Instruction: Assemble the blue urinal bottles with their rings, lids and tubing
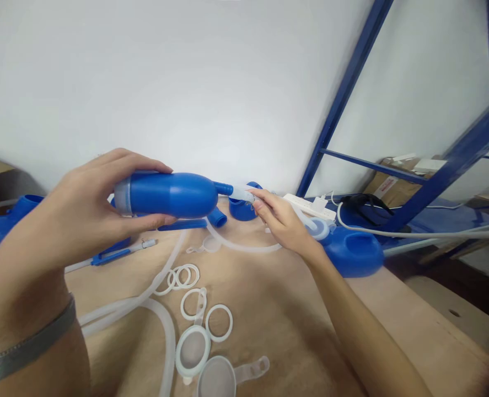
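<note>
My left hand (116, 204) wraps round a blue plastic bulb-shaped bottle (178, 194), held sideways above the table with its narrow spout pointing right. A pale translucent collar shows at the bottle's left end, partly under my fingers. At the spout's tip is the end of a clear hose (242, 193), pinched by my right hand (275, 215). A small metal clip shows on the hose by my fingertips. Whether the spout sits inside the hose or only meets it, I cannot tell. Behind my right hand stands a blue cup-like part (244, 209).
On the brown table (277, 320) lie several white rings (219, 323), translucent strapped caps (217, 377) and a curved hose (167, 325). A blue container (354, 251) and a white power strip (310, 207) are at right, beside a blue metal rack (343, 94).
</note>
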`<action>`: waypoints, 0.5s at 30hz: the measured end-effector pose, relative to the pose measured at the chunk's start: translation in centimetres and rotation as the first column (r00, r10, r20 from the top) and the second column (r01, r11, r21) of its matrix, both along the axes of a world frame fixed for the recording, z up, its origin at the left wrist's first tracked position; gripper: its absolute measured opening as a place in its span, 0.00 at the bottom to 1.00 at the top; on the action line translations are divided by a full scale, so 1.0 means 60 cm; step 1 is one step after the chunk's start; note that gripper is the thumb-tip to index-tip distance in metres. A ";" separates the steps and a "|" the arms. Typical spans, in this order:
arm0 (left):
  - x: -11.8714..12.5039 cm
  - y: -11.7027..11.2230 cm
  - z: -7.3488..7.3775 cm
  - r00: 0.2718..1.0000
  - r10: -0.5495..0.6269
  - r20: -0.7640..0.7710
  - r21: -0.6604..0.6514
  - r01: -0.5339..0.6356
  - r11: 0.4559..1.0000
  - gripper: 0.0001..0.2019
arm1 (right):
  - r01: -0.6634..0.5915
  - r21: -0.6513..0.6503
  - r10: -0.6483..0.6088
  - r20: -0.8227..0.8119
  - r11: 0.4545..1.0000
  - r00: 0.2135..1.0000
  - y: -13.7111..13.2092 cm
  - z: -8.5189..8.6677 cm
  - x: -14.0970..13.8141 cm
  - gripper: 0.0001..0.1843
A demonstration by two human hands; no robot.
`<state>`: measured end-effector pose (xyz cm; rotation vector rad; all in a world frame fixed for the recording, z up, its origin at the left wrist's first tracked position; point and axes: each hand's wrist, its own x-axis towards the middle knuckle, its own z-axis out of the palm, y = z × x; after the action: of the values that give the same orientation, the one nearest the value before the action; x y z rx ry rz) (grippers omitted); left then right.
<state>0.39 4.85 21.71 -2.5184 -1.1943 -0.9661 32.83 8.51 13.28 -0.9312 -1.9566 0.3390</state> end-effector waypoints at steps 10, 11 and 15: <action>0.010 0.006 0.001 0.997 -0.069 -0.018 -0.072 0.067 0.995 0.22 | 0.089 0.007 -0.089 0.082 0.996 0.993 -0.025 0.012 -0.001 0.29; 0.014 0.004 0.001 0.998 -0.068 -0.008 -0.074 0.067 0.995 0.22 | 0.107 0.009 -0.108 0.081 0.994 0.991 -0.026 0.012 -0.002 0.30; 0.021 0.000 0.002 0.996 -0.075 0.054 -0.103 0.081 0.991 0.24 | 0.139 0.012 -0.140 0.056 0.990 0.989 -0.027 0.013 -0.004 0.27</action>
<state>1.64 4.83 21.84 -2.6561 -1.1992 -1.0148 32.62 6.92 14.08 -1.0768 -1.9300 0.2263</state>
